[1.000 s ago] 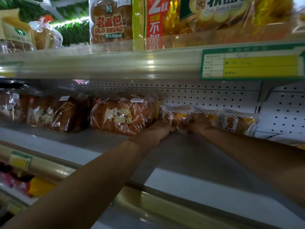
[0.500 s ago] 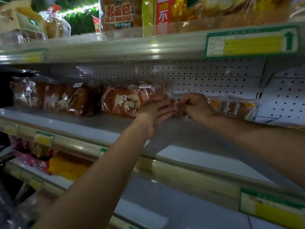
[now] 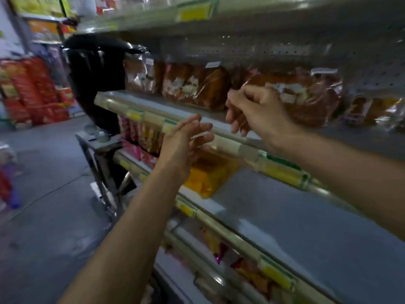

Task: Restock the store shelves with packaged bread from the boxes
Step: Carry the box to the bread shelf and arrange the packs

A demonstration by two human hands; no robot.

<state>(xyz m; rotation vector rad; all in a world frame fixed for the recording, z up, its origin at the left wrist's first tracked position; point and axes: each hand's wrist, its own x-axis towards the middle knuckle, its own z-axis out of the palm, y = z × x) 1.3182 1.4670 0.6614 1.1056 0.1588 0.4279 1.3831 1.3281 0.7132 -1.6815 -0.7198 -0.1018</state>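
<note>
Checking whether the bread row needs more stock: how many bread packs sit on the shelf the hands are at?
4 visible: far-left pack, next pack, big loaf behind the right hand, small pack far right. Blur may hide others.

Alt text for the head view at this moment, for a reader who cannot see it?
Both empty hands, left hand open and right hand loosely curled, hover in front of a store shelf holding bagged bread loaves. The picture is motion-blurred.

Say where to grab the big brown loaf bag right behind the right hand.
Judging by its pose, take the loaf bag from the open aisle side, fingers over its rounded top, thumb on the front face. The pegboard blocks the back, and neighbouring bags crowd both ends.
</note>
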